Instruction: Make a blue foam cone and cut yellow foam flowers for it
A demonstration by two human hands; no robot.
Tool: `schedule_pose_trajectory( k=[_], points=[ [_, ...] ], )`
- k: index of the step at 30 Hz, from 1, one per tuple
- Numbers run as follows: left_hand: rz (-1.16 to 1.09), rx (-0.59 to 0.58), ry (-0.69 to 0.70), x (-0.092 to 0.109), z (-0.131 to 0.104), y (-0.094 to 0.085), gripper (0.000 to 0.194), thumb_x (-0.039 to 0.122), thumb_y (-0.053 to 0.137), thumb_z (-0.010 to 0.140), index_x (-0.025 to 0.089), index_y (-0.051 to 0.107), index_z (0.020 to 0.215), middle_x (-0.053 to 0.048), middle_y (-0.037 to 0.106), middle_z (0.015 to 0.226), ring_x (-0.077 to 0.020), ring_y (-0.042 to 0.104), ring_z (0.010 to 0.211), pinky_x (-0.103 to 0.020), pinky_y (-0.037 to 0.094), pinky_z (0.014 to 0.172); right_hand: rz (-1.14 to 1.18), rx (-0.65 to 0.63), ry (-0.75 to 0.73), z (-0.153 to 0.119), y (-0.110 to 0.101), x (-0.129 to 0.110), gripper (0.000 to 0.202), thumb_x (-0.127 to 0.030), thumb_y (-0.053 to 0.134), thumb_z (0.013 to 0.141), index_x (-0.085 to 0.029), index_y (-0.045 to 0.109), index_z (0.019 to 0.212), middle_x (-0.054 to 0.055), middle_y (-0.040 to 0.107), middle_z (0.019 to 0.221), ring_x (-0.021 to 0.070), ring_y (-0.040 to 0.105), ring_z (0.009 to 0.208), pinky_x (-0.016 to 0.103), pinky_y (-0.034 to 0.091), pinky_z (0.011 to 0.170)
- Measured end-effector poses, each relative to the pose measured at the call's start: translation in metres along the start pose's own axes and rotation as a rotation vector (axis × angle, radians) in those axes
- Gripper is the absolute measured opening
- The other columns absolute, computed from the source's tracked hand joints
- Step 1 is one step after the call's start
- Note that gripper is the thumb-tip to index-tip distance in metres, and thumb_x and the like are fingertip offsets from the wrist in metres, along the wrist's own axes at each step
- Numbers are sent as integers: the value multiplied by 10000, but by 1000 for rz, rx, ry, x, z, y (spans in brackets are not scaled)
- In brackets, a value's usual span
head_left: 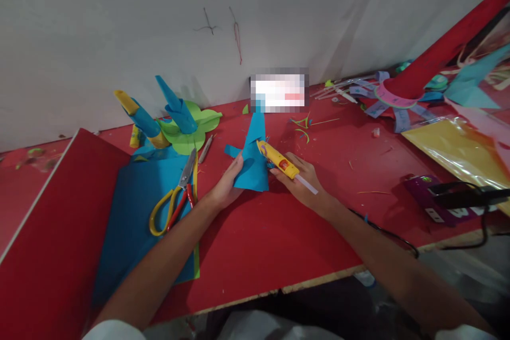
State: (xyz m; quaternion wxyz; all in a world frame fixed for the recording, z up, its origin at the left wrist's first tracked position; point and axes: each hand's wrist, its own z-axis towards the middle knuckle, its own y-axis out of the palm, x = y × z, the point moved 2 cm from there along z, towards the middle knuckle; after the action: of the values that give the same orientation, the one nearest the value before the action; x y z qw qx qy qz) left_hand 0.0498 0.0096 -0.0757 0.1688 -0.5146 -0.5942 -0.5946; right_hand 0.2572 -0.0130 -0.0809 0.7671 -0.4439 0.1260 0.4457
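Observation:
My left hand (230, 181) is closed on the left side of a blue paper cone (252, 170), which stands upright over the red table with its narrow end up. A small blue flap (232, 152) sticks out at the cone's left. My right hand (302, 183) grips a yellow hot glue gun (281, 161). A clear glue stick (308, 186) pokes out of its back end. The gun's nozzle lies against or just in front of the cone's right side; whether it touches, I cannot tell. The glue gun hides part of my right fingers.
Scissors (185, 186) with yellow and red handles lie on blue sheets (131, 212) at left. Behind stands a blue cone on green petals (205, 121). A red board (48, 228) leans at far left. A purple box (428, 196), a yellow packet (454, 146) and a red cone (446, 42) are right.

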Motion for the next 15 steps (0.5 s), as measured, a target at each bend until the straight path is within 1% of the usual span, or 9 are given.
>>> schedule_pose_trajectory(
  k=[2, 3, 6, 8, 10, 12, 15],
  points=[
    [-16, 0, 5, 3, -1, 2, 941, 633, 901, 776, 269, 552, 1571, -137, 720, 1457, -363, 677, 1371, -462, 569, 1133, 8, 3, 16, 0, 0, 1, 290, -509, 543, 1111, -248, 638, 1030, 51, 680, 923, 215, 685, 829, 330, 545, 733],
    [-26, -1, 0, 4, -2, 3, 1008, 605, 917, 769, 291, 482, 1622, -136, 725, 1445, -358, 709, 1319, -475, 580, 1114, 13, 6, 26, 0, 0, 1, 289, -514, 547, 1108, -249, 647, 1050, 53, 684, 927, 220, 690, 841, 332, 551, 741],
    [-35, -19, -36, 7, -6, 4, 1209, 522, 953, 748, 353, 255, 1720, -129, 742, 1390, -333, 793, 1109, -520, 619, 1035, 16, 13, 57, -1, 1, 3, 298, -519, 549, 1100, -248, 661, 1047, 60, 688, 924, 233, 696, 850, 344, 564, 756],
    [-26, -18, -48, 7, -7, 3, 1269, 475, 962, 743, 372, 179, 1736, -117, 743, 1364, -298, 807, 989, -526, 638, 989, 4, 6, 60, -2, 2, 4, 296, -509, 556, 1095, -242, 665, 1025, 68, 688, 922, 240, 698, 840, 351, 561, 751],
    [-17, 0, -44, 6, -7, 1, 1236, 437, 949, 767, 377, 185, 1737, -108, 739, 1355, -259, 799, 926, -510, 649, 964, -8, 4, 54, -2, 3, 5, 297, -504, 561, 1093, -238, 670, 1016, 72, 686, 919, 244, 701, 829, 353, 555, 741],
    [-12, 12, -43, 4, -6, 0, 1171, 404, 931, 792, 392, 228, 1729, -100, 727, 1375, -234, 790, 914, -498, 651, 966, -15, 13, 50, -3, 4, 6, 314, -518, 556, 1094, -238, 672, 1010, 70, 683, 907, 242, 698, 813, 353, 554, 731],
    [-10, 20, -44, 3, -5, -1, 1118, 390, 921, 806, 412, 273, 1716, -94, 716, 1400, -243, 791, 961, -506, 640, 999, -24, 23, 59, -3, 5, 7, 362, -556, 533, 1099, -238, 675, 1001, 66, 684, 883, 233, 686, 784, 349, 551, 705]
  ],
)
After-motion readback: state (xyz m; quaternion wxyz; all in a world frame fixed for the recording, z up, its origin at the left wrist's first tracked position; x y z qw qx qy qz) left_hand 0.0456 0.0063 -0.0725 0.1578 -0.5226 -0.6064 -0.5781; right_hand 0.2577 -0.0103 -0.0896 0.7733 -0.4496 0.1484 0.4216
